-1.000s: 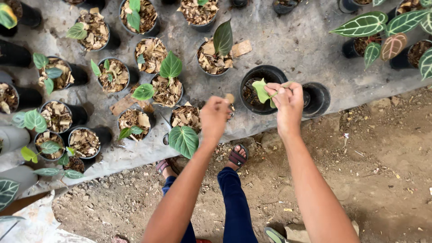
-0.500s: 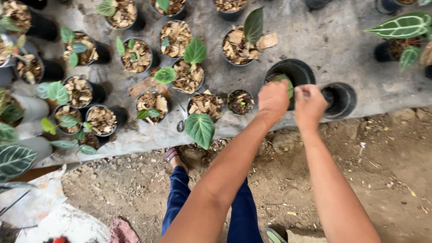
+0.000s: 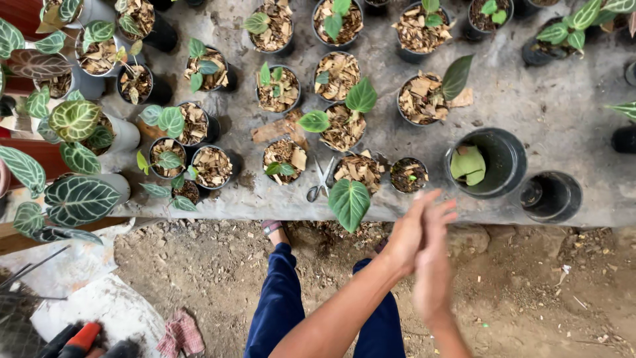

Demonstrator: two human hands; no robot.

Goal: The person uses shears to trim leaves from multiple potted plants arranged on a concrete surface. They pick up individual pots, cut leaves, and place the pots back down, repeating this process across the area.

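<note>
Left hand (image 3: 405, 237) and right hand (image 3: 434, 265) pressed palm to palm, fingers straight together, empty, likely rubbing off dirt. Beyond fingertips: black pot (image 3: 501, 174) holding leaves (image 3: 468, 165).

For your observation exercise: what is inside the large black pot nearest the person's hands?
Inside the large black pot lie pale green leaves against its left wall. The dark bottom beneath them is covered and shadowed, so any soil cannot be seen.

A grey sheet covers the low counter (image 3: 530, 99). On it stand many small black plastic pots with wood chips and green leaves (image 3: 278, 89), a big black pot (image 3: 510, 156), and silver scissors (image 3: 320, 180)
</note>
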